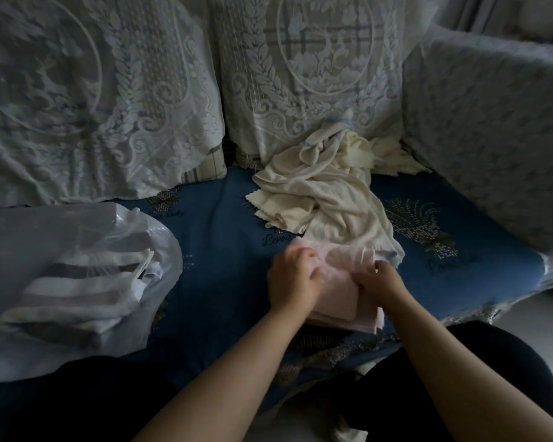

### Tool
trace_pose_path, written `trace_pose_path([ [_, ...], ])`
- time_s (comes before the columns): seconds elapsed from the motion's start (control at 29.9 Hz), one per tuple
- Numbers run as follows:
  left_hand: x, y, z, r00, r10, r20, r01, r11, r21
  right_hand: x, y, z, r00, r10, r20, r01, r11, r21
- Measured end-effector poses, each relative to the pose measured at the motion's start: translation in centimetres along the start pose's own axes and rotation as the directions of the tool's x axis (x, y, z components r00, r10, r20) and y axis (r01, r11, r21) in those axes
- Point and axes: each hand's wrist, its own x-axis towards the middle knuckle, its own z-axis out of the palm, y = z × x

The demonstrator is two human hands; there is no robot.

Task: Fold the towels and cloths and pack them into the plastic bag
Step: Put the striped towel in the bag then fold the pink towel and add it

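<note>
Your left hand [292, 277] and right hand [377, 282] both sit on the pink towel [342, 295], which lies partly folded on the blue sofa cover [224, 237] right in front of you. Left hand is on the towel's left edge, fingers curled down over the fabric and gripping it; some blur there, so exact finger layout unclear. Right hand is on the towel's right half, fingers bent, pinching an upper layer near the towel's far right corner. The towel runs under and between both hands, its stacked folded edges showing at the near right side, beside your right wrist.

Just beyond the towel, touching its far edge, is the pile of cream cloths [326, 189], loose and unfolded, spreading back to the lace-covered cushion [304, 68] and the sofa arm [492, 129] on the right.

The plastic bag [77, 275] lies well to the left of your left hand, on the sofa seat, mouth facing roughly toward the towel. Inside it, folded striped towels [74, 295] in white and grey show through the clear film. A second lace cushion [87, 90] stands behind the bag.
</note>
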Motion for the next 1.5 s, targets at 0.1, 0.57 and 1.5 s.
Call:
trace_pose_path([
  [0.1,1.4,-2.4,-0.8,0.898,-0.42,0.135,0.435,0.892,-0.124,0.2,0.6,0.1,0.992,0.016,-0.124,-0.024,0.998,-0.062],
  [0.57,2.4,-6.5,-8.9,0.858,-0.38,0.346,0.419,0.907,-0.044,-2.6,-2.0,5.6,0.994,-0.107,0.01,0.104,0.982,0.155],
  [1.5,-1.8,-17.1,-24.3,0.853,-0.201,-0.482,0.324,0.928,0.185,-10.3,-17.2,14.1,0.832,-0.553,0.046,0.512,0.797,0.319],
])
